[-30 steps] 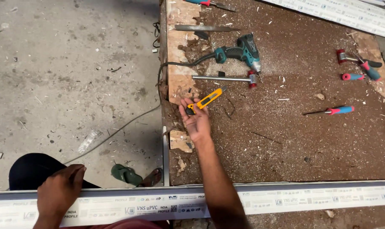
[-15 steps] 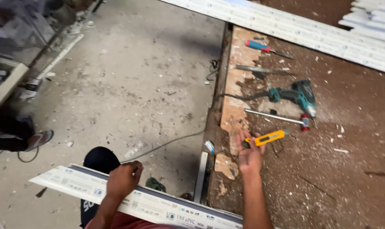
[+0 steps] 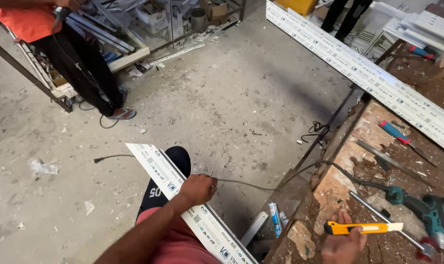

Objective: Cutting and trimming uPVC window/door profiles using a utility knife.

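On the concrete floor (image 3: 222,98) to the left, another person in an orange top (image 3: 26,22) is standing by a metal rack. A worn wooden workbench (image 3: 427,161) is taking up the right side, a long white profile (image 3: 378,80) lying across its far edge. Nearer, the left hand (image 3: 197,189) is gripping a shorter white profile strip (image 3: 182,205), fingers curled shut over its upper edge. A green power drill (image 3: 430,208) is resting on the bench beside a hammer (image 3: 393,222). At the bench's near edge, the right hand (image 3: 343,244) is pinching a yellow utility knife (image 3: 361,228), fingers pressed around the handle, blade end pointing right. A red-and-blue screwdriver (image 3: 395,132) is lying further back.
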